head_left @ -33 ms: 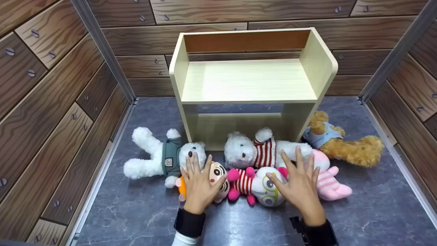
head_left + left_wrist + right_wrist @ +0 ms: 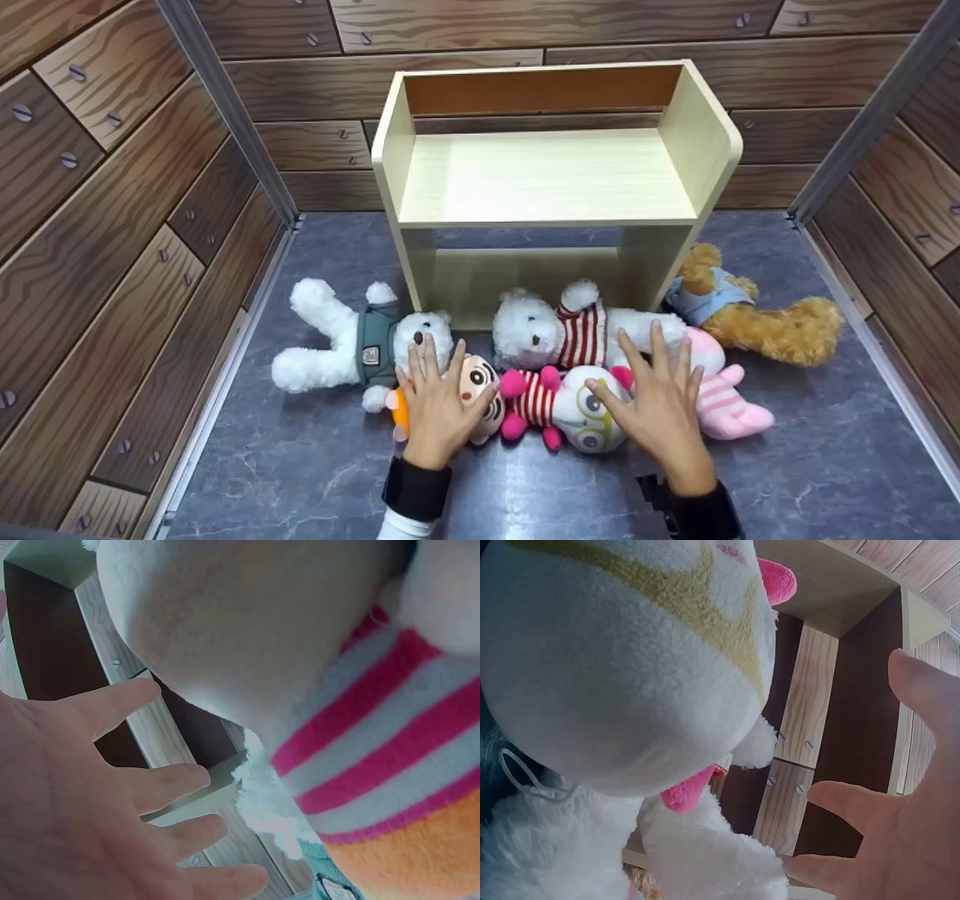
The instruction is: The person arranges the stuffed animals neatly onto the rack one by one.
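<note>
Fingers spread, my left hand (image 2: pixel 436 420) is over a monkey plush (image 2: pixel 474 373) with an orange body, covering part of it. The left wrist view has that monkey's pink-striped middle (image 2: pixel 375 742) close beside the spread fingers. My right hand (image 2: pixel 664 412), also with fingers spread, overlaps the edge of a white plush with yellow glasses (image 2: pixel 589 427) and part of a pink striped plush (image 2: pixel 731 412). In the right wrist view the glasses plush (image 2: pixel 622 682) hangs large beside straight fingers. Neither hand grips anything.
A white bear in a green top (image 2: pixel 376 345) lies at left, a white bear in a striped shirt (image 2: pixel 525 330) in the middle. At right lies a brown bear (image 2: pixel 772 322) in blue. Behind them stands a two-tier wooden shelf (image 2: pixel 547 176). Wood-patterned panels (image 2: pixel 150 247) wall the space.
</note>
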{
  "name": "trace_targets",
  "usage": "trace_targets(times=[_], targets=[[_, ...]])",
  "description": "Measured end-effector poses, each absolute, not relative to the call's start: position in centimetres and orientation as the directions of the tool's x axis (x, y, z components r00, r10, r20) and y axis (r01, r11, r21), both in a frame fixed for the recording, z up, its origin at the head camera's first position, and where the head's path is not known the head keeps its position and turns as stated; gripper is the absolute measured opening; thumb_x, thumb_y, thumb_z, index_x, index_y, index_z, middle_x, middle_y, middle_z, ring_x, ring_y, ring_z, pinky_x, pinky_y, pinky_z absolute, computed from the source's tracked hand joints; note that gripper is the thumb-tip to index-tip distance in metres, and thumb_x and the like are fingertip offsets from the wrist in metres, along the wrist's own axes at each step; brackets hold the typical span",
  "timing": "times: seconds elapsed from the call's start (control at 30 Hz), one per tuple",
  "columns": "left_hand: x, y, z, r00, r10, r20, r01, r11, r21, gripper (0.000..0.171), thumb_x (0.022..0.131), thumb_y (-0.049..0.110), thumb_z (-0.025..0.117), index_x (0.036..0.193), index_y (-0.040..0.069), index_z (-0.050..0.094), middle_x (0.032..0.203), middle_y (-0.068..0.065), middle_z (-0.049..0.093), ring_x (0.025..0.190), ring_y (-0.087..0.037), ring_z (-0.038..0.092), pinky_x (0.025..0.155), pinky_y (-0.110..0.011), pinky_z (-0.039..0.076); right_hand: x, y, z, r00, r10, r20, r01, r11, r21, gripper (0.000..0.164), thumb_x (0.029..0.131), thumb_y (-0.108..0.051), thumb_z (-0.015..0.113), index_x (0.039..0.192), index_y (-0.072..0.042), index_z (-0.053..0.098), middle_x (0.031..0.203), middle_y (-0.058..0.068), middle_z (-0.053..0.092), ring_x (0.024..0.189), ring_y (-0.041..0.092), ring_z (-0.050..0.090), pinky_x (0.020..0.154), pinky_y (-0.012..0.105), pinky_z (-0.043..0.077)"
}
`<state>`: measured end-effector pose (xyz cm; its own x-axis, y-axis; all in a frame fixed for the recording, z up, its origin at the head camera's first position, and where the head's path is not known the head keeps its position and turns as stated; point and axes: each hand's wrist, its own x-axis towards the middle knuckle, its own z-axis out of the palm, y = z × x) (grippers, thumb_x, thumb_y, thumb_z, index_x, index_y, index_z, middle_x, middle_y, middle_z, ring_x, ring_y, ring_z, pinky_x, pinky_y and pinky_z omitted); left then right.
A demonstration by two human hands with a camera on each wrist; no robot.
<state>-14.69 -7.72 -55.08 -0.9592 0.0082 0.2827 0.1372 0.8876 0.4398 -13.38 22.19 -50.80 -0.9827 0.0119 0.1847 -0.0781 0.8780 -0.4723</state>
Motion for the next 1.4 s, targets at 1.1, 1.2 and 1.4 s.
trace_targets(times=[1.1, 1.2, 1.4], targets=[[-13.6, -10.1, -56.6, -0.906, 0.102, 0.412, 0.245, 0.918, 0.311, 0.072, 0.054, -0.005, 0.078, 0.123, 0.004, 0.063, 0.108, -0.011, 0.068, 0.100, -0.037, 0.052, 0.076, -0.047, 0.039, -19.7, 25.3, -44.4, -0.934, 0.024, 0.356, -0.189, 0.812, -0.552, 0.074, 0.101, -0.045, 0.054, 0.161, -0.018, 0.021, 0.163, 0.028, 0.009, 0.141, 0.061, 0.020, 0.101, 0.080, 0.023], [-13.8, -10.2, -56.8, -0.907, 0.103, 0.407, 0.239, 0.924, 0.299, 0.068, 0.055, -0.007, 0.075, 0.121, 0.005, 0.064, 0.104, -0.010, 0.067, 0.096, -0.036, 0.051, 0.074, -0.047, 0.038, -20.6, 25.5, -43.9, -0.916, 0.040, 0.398, -0.205, 0.807, -0.553, 0.071, 0.102, -0.040, 0.054, 0.160, -0.016, 0.022, 0.160, 0.031, 0.017, 0.137, 0.061, 0.028, 0.100, 0.078, 0.028], [-14.2, -10.4, -56.7, -0.921, 0.103, 0.375, 0.231, 0.920, 0.315, 0.067, 0.055, -0.006, 0.074, 0.120, 0.007, 0.064, 0.105, -0.009, 0.066, 0.096, -0.034, 0.050, 0.074, -0.046, 0.038, -22.1, 25.7, -43.1, -0.866, 0.142, 0.479, -0.204, 0.775, -0.598, 0.063, 0.102, -0.030, 0.055, 0.157, -0.013, 0.030, 0.144, 0.033, 0.034, 0.113, 0.055, 0.051, 0.089, 0.069, 0.044]])
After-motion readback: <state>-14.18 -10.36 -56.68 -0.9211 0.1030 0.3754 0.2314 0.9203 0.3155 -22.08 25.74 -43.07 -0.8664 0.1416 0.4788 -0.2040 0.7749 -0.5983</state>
